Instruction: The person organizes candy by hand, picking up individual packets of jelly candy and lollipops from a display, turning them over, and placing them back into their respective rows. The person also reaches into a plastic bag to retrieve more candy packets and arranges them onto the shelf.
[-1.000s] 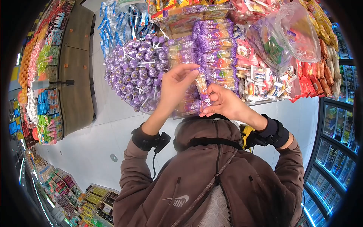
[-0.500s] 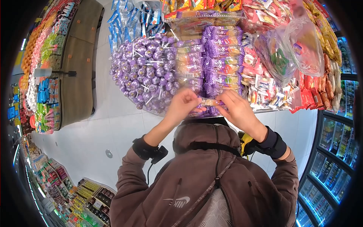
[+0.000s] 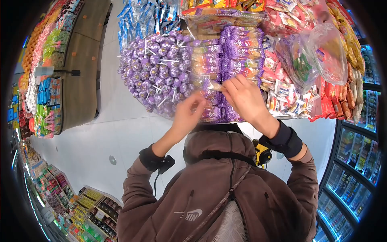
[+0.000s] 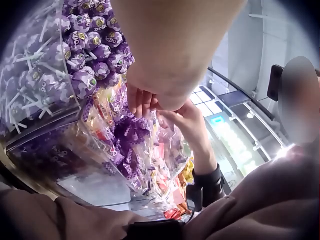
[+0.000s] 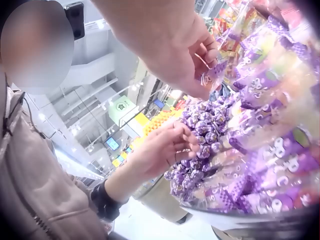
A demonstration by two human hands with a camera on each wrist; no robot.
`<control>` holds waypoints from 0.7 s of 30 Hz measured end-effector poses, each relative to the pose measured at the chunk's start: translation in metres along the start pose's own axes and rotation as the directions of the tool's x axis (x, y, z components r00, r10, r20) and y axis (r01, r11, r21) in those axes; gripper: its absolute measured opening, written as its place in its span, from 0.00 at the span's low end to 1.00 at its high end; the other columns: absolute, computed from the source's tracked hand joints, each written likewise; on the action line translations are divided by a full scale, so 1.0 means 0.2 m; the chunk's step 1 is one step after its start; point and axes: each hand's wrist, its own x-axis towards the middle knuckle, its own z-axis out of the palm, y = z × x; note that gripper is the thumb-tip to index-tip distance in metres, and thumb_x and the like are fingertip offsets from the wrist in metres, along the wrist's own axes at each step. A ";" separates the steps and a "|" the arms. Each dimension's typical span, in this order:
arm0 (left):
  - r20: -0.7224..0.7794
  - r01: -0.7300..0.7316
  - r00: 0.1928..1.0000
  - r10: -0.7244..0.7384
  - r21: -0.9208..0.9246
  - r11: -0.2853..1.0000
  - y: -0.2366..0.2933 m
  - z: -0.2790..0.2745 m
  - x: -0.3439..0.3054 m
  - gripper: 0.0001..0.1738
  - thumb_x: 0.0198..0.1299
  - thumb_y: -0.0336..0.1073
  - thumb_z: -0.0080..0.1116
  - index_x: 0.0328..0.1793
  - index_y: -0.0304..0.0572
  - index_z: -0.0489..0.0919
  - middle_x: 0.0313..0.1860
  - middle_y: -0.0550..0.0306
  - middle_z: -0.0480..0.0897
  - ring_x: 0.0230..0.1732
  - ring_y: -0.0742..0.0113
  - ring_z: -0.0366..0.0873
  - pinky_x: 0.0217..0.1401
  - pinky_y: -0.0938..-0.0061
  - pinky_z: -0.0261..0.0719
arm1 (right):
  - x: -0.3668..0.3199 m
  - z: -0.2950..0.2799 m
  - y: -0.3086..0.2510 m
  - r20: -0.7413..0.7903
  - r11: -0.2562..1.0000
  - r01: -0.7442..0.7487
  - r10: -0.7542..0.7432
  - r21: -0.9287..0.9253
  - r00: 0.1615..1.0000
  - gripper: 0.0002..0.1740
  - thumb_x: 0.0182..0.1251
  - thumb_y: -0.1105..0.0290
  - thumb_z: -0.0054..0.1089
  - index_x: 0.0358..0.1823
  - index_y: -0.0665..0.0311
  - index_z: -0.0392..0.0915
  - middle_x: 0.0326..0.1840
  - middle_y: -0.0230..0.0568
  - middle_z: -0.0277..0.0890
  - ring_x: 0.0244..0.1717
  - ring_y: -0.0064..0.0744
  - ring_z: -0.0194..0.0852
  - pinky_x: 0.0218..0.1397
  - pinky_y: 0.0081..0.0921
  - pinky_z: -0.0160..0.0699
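My right hand (image 3: 245,97) pinches one end of a small purple-and-clear candy packet (image 3: 215,86) over the rows of similar packets (image 3: 242,54). The right wrist view shows the packet's printed purple end (image 5: 215,75) sticking out from the fingertips. My left hand (image 3: 189,109) hovers a little nearer to me and to the left, its fingers loosely bent and holding nothing. Just beyond it lies a heap of purple-wrapped lollipops (image 3: 155,72). In the left wrist view my own forearm and the back of the hand hide part of the packets.
Right of the packets lie pink and white wrapped sweets (image 3: 286,94), red packets (image 3: 328,99) and a crumpled clear plastic bag (image 3: 328,52). Blue packets (image 3: 135,22) sit at the back left. A wooden display stand (image 3: 82,68) is further left, and glass-door coolers (image 3: 354,145) line the right.
Both hands were pinching the packet at its two ends, first upright, then level. My left hand has let go and drawn slightly left; the right has carried the packet forward.
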 end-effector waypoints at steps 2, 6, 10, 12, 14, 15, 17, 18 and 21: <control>0.018 -0.123 0.992 0.123 0.272 0.954 -0.01 0.00 -0.01 0.06 0.59 0.30 0.51 0.37 0.32 0.74 0.32 0.52 0.79 0.31 0.67 0.79 0.34 0.76 0.75 | 0.09 0.04 -0.02 -0.015 0.997 0.039 -0.040 -0.072 0.999 0.10 0.43 0.74 0.57 0.30 0.63 0.70 0.28 0.36 0.69 0.36 0.35 0.69 0.35 0.28 0.71; 0.069 -0.194 0.981 0.181 0.323 0.926 -0.07 0.00 -0.01 0.07 0.56 0.29 0.52 0.39 0.33 0.75 0.32 0.50 0.79 0.32 0.65 0.78 0.36 0.76 0.74 | 0.22 0.17 0.00 0.093 0.981 0.080 -0.064 -0.179 0.994 0.11 0.41 0.76 0.56 0.31 0.67 0.71 0.29 0.40 0.73 0.38 0.36 0.72 0.33 0.26 0.75; 0.082 -0.196 0.981 0.179 0.321 0.927 -0.08 0.00 -0.01 0.07 0.56 0.28 0.53 0.40 0.33 0.76 0.33 0.50 0.79 0.34 0.62 0.78 0.37 0.75 0.74 | 0.28 0.27 0.01 0.176 0.981 0.079 -0.047 -0.176 0.983 0.10 0.43 0.79 0.52 0.32 0.69 0.70 0.31 0.45 0.73 0.39 0.40 0.73 0.32 0.29 0.77; 0.081 -0.190 0.981 0.174 0.291 0.938 -0.09 0.00 -0.03 0.07 0.56 0.28 0.53 0.40 0.33 0.75 0.33 0.49 0.79 0.34 0.62 0.78 0.37 0.74 0.74 | 0.29 0.31 0.01 0.181 0.979 0.093 -0.060 -0.183 0.982 0.10 0.44 0.79 0.52 0.32 0.69 0.70 0.31 0.45 0.73 0.39 0.40 0.74 0.32 0.29 0.77; 0.078 -0.180 0.983 0.165 0.260 0.949 -0.09 0.00 -0.04 0.07 0.56 0.28 0.53 0.40 0.33 0.75 0.33 0.50 0.79 0.33 0.62 0.78 0.36 0.74 0.74 | 0.31 0.33 0.01 0.207 0.975 0.104 -0.062 -0.197 0.976 0.11 0.43 0.77 0.55 0.32 0.70 0.73 0.31 0.45 0.75 0.39 0.39 0.75 0.33 0.27 0.78; 0.073 -0.174 0.984 0.161 0.245 0.954 -0.08 0.00 -0.04 0.07 0.56 0.28 0.53 0.40 0.33 0.75 0.33 0.50 0.79 0.33 0.62 0.78 0.36 0.74 0.74 | 0.32 0.34 0.00 0.218 0.973 0.110 -0.065 -0.204 0.974 0.12 0.42 0.77 0.56 0.32 0.70 0.74 0.31 0.45 0.76 0.39 0.39 0.75 0.33 0.26 0.78; 0.070 -0.149 0.988 0.137 0.213 0.966 -0.07 0.00 -0.05 0.07 0.56 0.28 0.53 0.39 0.33 0.75 0.33 0.50 0.79 0.32 0.62 0.78 0.36 0.75 0.74 | 0.34 0.35 0.00 0.242 0.969 0.112 -0.056 -0.221 0.969 0.12 0.43 0.77 0.56 0.33 0.70 0.74 0.32 0.45 0.76 0.40 0.39 0.75 0.33 0.27 0.78; 0.073 -0.128 0.991 0.116 0.196 0.972 -0.06 -0.01 -0.05 0.07 0.56 0.28 0.53 0.39 0.33 0.75 0.33 0.50 0.78 0.32 0.62 0.77 0.36 0.75 0.74 | 0.34 0.35 0.00 0.254 0.967 0.113 -0.053 -0.229 0.966 0.12 0.44 0.77 0.56 0.33 0.71 0.74 0.32 0.46 0.76 0.40 0.39 0.75 0.33 0.27 0.78; 0.069 -0.143 0.989 0.131 0.199 0.970 -0.08 -0.02 -0.05 0.07 0.56 0.28 0.53 0.39 0.34 0.75 0.33 0.50 0.78 0.31 0.62 0.77 0.36 0.74 0.74 | 0.34 0.37 0.00 0.237 0.974 0.101 -0.051 -0.202 0.970 0.11 0.44 0.79 0.52 0.33 0.69 0.70 0.33 0.45 0.74 0.39 0.40 0.74 0.36 0.29 0.77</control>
